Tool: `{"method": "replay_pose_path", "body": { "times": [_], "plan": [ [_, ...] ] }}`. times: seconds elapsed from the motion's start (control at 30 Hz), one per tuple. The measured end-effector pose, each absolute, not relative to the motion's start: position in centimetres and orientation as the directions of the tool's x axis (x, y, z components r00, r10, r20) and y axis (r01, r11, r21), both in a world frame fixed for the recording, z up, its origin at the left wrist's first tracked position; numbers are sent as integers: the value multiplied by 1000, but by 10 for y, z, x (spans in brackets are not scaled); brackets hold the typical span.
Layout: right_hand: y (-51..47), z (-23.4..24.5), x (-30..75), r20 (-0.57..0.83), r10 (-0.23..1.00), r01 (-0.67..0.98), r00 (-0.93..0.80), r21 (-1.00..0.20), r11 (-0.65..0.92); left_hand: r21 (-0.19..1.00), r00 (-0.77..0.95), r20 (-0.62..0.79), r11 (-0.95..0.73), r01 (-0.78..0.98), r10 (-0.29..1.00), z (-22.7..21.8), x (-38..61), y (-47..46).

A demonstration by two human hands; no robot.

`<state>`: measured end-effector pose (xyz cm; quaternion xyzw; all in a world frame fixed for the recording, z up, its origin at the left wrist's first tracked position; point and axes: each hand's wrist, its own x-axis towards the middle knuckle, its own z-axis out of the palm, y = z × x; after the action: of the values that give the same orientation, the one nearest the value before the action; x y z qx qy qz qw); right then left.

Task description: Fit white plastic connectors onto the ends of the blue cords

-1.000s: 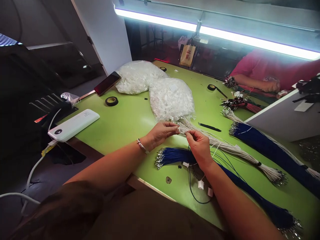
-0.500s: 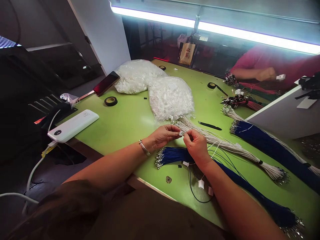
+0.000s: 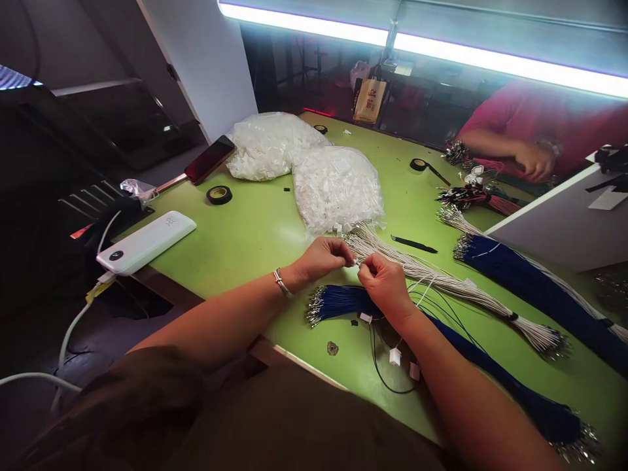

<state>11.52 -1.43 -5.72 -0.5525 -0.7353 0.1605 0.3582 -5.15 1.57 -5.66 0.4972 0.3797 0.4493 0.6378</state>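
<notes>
Between thumb and fingertips my left hand (image 3: 324,259) pinches a small white plastic connector (image 3: 355,262). Close beside it, my right hand (image 3: 385,280) is closed in a pinch on what appears to be a wire end, mostly hidden by the fingers. A bundle of white wires (image 3: 441,285) with metal tips lies just behind both hands. Under my right wrist runs a bundle of blue wires (image 3: 343,303). Several white connectors on loose wires hang near my right forearm, one white connector housing (image 3: 395,356) among them.
Two clear bags of white connectors, the nearer bag (image 3: 338,190) behind my hands, stand on the green table (image 3: 255,242). Black tweezers (image 3: 413,244), a tape roll (image 3: 218,195), a phone (image 3: 210,160) and a power bank (image 3: 147,243) lie around. Across the table, a co-worker's hand (image 3: 536,160) handles wires.
My left fingers have curled more around the connector, while my right hand stays almost in place. The co-worker's hand has lowered toward the wires. The view has shifted slightly.
</notes>
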Motion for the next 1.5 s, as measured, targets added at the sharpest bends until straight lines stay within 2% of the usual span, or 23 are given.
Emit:
{"method": "replay_pose_path", "body": {
  "times": [0.1, 0.2, 0.27, 0.5, 0.67, 0.73, 0.8, 0.83, 0.9, 1.0, 1.2, 1.4, 1.43, 1.5],
  "plan": [
    [-15, -57, 113, 341, 930, 689, -135, -642, 335, 994, 324, 1, 34, -102, 946, -54, -52, 16],
    [-13, -57, 114, 205, 975, 602, -85, -769, 214, 999, 293, -10, 21, -35, 956, -49, -55, 18],
    [-12, -57, 116, 120, 988, 565, -97, -810, 154, 999, 287, -32, 26, 22, 957, -48, -58, 21],
    [-13, -60, 116, 132, 974, 634, -182, -741, 219, 990, 380, -125, 91, 106, 917, -55, -59, 22],
    [-6, -51, 125, 8, 980, 628, -199, -767, 134, 983, 404, -154, 99, 153, 902, -48, -62, 21],
    [3, -43, 128, 101, 982, 695, -161, -695, 186, 974, 415, -129, 38, 222, 901, -43, -66, 23],
    [15, -37, 127, 229, 958, 803, -170, -532, 269, 961, 416, -101, -19, 274, 904, -41, -69, 24],
    [21, -35, 124, 249, 949, 845, -195, -448, 291, 958, 412, -89, -35, 284, 907, -41, -71, 25],
    [32, -34, 117, 198, 952, 898, -231, -332, 287, 959, 407, -86, -36, 283, 909, -40, -72, 25],
    [43, -41, 109, 126, 965, 925, -231, -279, 258, 962, 417, -144, 29, 270, 898, -40, -74, 23],
    [48, -54, 115, 177, 945, 901, -275, -295, 317, 953, 486, -254, 132, 272, 836, -33, -77, 22],
    [48, -49, 115, 175, 925, 878, -336, -298, 375, 966, 625, -230, 93, 243, 746, -37, -79, 23],
    [50, -48, 115, 180, 928, 870, -327, -325, 370, 965, 646, -224, 76, 249, 730, -38, -79, 24],
    [55, -46, 119, 129, 960, 837, -250, -469, 281, 962, 665, -219, 45, 268, 714, -40, -80, 25]
  ]
}}
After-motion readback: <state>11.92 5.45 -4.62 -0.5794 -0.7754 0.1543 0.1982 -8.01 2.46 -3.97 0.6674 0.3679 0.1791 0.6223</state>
